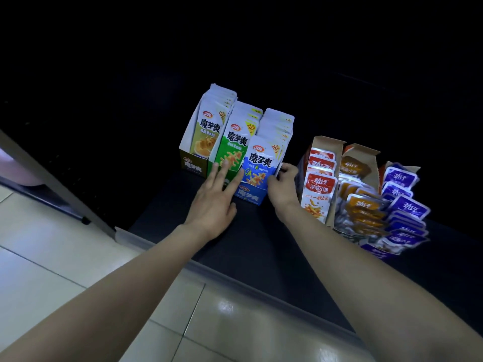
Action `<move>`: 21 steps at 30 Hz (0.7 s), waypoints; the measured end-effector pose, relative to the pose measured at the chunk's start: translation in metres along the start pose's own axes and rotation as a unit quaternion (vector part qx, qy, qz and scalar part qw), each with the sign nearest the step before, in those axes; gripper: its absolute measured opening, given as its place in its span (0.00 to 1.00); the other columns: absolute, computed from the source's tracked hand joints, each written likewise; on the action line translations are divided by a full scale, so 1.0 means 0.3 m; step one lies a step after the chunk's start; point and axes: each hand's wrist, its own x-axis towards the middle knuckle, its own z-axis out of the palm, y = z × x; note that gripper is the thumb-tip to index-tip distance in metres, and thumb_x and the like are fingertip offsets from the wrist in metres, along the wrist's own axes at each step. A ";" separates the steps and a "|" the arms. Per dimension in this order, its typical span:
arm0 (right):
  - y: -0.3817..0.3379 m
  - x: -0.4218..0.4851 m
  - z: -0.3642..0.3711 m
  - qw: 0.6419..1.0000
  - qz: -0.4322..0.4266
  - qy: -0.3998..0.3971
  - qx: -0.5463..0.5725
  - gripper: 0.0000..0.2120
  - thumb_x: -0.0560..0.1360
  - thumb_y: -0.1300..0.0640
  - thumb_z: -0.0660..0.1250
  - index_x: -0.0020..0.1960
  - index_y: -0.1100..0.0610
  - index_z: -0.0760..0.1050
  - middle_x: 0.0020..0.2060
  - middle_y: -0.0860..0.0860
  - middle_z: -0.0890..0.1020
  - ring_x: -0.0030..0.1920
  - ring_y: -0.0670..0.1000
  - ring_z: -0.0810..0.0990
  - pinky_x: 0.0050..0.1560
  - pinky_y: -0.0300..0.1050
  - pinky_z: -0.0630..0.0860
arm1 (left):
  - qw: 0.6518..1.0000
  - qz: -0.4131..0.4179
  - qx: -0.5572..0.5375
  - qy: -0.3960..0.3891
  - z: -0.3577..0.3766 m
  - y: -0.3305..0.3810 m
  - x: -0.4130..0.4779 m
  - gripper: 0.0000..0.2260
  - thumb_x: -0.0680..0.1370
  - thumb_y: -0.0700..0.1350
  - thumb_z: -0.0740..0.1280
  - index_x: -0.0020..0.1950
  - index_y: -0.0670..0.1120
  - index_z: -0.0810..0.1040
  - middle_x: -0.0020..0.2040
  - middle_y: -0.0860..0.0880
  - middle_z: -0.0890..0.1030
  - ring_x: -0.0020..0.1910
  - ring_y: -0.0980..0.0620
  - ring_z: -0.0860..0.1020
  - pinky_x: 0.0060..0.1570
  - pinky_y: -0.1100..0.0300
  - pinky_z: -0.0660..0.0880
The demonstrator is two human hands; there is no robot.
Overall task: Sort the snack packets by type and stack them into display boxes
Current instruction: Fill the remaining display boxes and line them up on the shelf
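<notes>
On a matte black shelf [248, 244] stand three tall cardboard cartons of glossy foil pouches: an olive display box [192, 165], a green display box [226, 178] and a blue display box [248, 195], side by side and touching. The left hand [213, 202] lies flat with straight, spread fingers, their tips against the green box's front pouch. The right hand [283, 178] curls its fingers around the blue box's right edge. To the right, separate kraft-card boxes hold flat, shiny red packets [317, 189], orange packets [363, 205] and purple packets [405, 207], the last two rows slumping forward. Polished pale floor tiles [65, 257] lie below.
</notes>
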 end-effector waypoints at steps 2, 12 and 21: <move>0.007 0.007 -0.008 0.999 0.010 -0.022 0.031 0.16 0.79 0.67 0.59 0.62 0.54 0.60 0.60 0.56 0.77 0.54 0.53 0.80 0.56 0.55 0.79 | 1.000 -0.001 0.026 0.000 0.013 0.002 0.005 0.35 0.81 0.47 0.61 0.80 0.53 0.41 0.79 0.47 0.36 0.77 0.46 0.35 0.75 0.51 0.50; -0.073 -0.101 -0.163 0.984 -0.050 -0.162 -0.054 0.25 0.79 0.67 0.61 0.74 0.56 0.62 0.60 0.45 0.72 0.54 0.40 0.73 0.45 0.26 0.73 | 0.995 -0.006 0.069 0.065 -0.041 0.084 0.007 0.35 0.74 0.43 0.68 0.78 0.41 0.57 0.76 0.35 0.57 0.75 0.37 0.56 0.70 0.44 0.60; -0.161 -0.169 -0.546 0.970 -0.222 0.022 -0.097 0.14 0.78 0.69 0.58 0.57 0.54 0.74 0.45 0.49 0.81 0.45 0.47 0.80 0.51 0.45 0.79 | 0.965 0.240 -0.022 0.107 -0.043 0.385 0.083 0.16 0.73 0.39 0.67 0.60 0.43 0.76 0.57 0.45 0.73 0.59 0.45 0.70 0.54 0.49 0.71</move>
